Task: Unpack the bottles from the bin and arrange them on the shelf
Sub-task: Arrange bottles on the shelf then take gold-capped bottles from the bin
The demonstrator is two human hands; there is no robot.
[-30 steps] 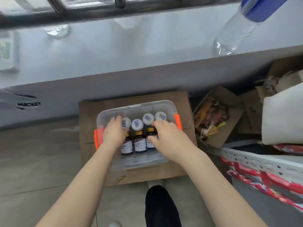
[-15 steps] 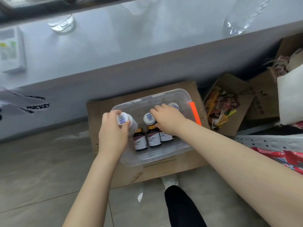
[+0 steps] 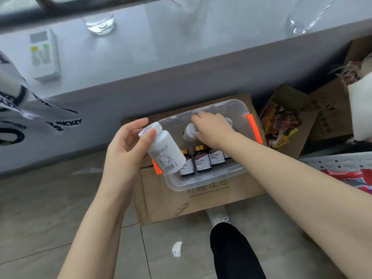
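Over bin (image 3: 203, 185) | left hand (image 3: 124, 152) holds white bottle (image 3: 163, 150) | brown bottles (image 3: 202, 161): 益生菌片

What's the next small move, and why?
Probably lift the right hand straight up to bring its bottle clear of the bin. The left hand holds a white bottle raised over the bin's left edge. The right hand grips a second bottle down inside, behind the brown bottles.

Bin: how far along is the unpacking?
Done: nothing from the bin visibly shelved. In hand: left hand holds one white bottle lifted above the bin; right hand grips a second white bottle inside it. Left: at least three brown bottles in the bin, plus all shelving.
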